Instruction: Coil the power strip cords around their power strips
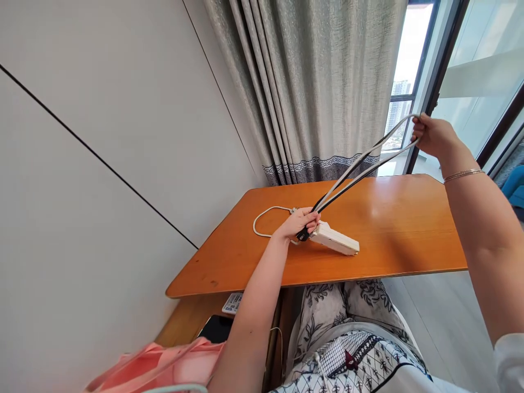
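Note:
My left hand [302, 222] is closed around a bundle of white and black cables [347, 176], low over the wooden table. From its grip a black plug end [303, 234] pokes out below. Up and to the right, my right hand [433, 134] pinches the looped far end of the same cables, so they stretch taut between both hands. Beside my left hand a white power strip [336, 240] rests on the table. A white cord [257, 221] curves in a loop on the tabletop to the left of that hand.
The orange-brown table [393, 218] meets a white wall [102, 164] on the left and a grey curtain [331, 87] behind. Below its front left edge are a pink bag [172, 363], a dark phone-like object [215, 328] and a small white box [232, 303]. A window [403, 82] stands at right.

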Motion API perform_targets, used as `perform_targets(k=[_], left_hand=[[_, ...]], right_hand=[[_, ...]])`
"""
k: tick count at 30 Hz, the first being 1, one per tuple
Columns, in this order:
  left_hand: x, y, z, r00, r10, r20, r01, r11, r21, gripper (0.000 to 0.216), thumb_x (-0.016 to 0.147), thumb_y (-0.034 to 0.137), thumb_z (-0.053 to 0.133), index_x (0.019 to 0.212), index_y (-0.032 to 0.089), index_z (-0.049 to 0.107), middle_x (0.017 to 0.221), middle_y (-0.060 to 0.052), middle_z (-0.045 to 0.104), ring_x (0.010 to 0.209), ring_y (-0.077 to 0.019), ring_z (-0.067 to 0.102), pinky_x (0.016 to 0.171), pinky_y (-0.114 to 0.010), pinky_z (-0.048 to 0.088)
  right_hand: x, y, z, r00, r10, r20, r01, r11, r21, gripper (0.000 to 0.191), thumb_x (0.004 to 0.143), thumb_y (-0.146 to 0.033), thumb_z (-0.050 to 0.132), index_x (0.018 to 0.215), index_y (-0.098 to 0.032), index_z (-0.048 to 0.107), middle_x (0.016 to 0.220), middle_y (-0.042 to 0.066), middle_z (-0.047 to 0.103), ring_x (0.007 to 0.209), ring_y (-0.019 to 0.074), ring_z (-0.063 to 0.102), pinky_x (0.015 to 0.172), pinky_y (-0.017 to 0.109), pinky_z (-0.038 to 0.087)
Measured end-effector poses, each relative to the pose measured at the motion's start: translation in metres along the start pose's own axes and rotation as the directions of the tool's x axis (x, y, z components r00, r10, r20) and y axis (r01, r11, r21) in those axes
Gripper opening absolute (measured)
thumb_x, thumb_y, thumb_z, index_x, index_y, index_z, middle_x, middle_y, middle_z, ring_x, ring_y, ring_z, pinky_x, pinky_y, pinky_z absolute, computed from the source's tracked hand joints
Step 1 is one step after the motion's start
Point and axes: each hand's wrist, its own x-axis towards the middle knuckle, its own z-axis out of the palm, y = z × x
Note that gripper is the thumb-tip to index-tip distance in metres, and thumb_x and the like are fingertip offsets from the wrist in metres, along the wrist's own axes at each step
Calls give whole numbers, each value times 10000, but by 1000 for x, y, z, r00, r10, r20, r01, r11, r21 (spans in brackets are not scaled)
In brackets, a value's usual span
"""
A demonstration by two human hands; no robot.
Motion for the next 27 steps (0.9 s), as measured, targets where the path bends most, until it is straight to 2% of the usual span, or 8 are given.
perform_targets(k=[4, 7, 9, 12, 14, 17, 23, 27], left_hand=[[-2, 3, 2, 993, 29, -118, -48, 987, -156, 537, 671, 644, 793, 653, 173, 534, 430, 106, 290, 387, -52, 360, 438, -197, 316], [2, 10, 4, 977, -9, -215, -56, 954, -294, 480, 769, 552, 769, 648, 153, 532, 435, 101, 295, 387, -36, 349, 408, -155, 276], [6, 16, 4, 962, -63, -266, -46, 922, -384, 471, 849, 530, 704, 640, 148, 525, 432, 99, 292, 377, -30, 333, 395, -143, 273], [11, 24, 3, 941, -131, -312, -43, 869, -494, 499, 909, 564, 602, 638, 154, 514, 426, 95, 291, 364, -32, 328, 384, -142, 290], [14, 26, 4, 927, -145, -347, -72, 836, -543, 502, 926, 571, 566, 641, 162, 505, 417, 101, 284, 356, -33, 327, 424, -140, 361], [13, 26, 6, 911, -160, -381, -106, 800, -590, 490, 949, 548, 537, 640, 170, 493, 406, 109, 278, 347, -31, 323, 543, -146, 468], [3, 25, 12, 911, -190, -366, -116, 734, -670, 499, 1004, 501, 439, 641, 163, 495, 394, 105, 291, 338, -30, 332, 579, -146, 490], [-1, 28, 11, 914, -181, -362, -154, 671, -725, 492, 1033, 461, 384, 651, 168, 484, 401, 105, 290, 335, -27, 342, 621, -154, 514]], right_hand=[[-8, 63, -19, 997, 74, 32, -76, 995, 60, 278, 1026, -294, 389, 772, -222, 477, 600, -80, 323, 514, 69, 336, 649, 286, 408], [-22, 108, -23, 989, 133, 65, -136, 990, 46, 203, 970, -358, 527, 880, -181, 567, 592, -62, 395, 539, 94, 437, 622, 268, 459], [-35, 133, -22, 991, 118, 58, -114, 992, -61, 225, 894, -374, 641, 975, -167, 608, 640, -20, 510, 606, 114, 531, 628, 257, 489], [-55, 159, -20, 998, 16, 53, -1, 961, -277, 475, 806, -480, 710, 1162, -202, 561, 673, -6, 613, 659, 154, 605, 595, 264, 515], [-69, 170, -19, 993, -47, 113, 87, 919, -385, 550, 803, -571, 673, 1196, -211, 538, 665, 6, 654, 652, 173, 621, 568, 274, 514], [-89, 177, -20, 976, -104, 192, 187, 851, -491, 517, 848, -605, 594, 1170, -204, 541, 692, 48, 707, 642, 184, 648, 599, 301, 529], [-117, 180, -22, 971, -155, 183, 229, 827, -514, 411, 892, -533, 526, 1141, -215, 454, 744, 43, 716, 499, 171, 649, 540, 289, 508], [-127, 184, -20, 949, -162, 271, 291, 782, -552, 283, 929, -437, 446, 1011, -194, 569, 729, 57, 716, 560, 172, 684, 620, 297, 541]])
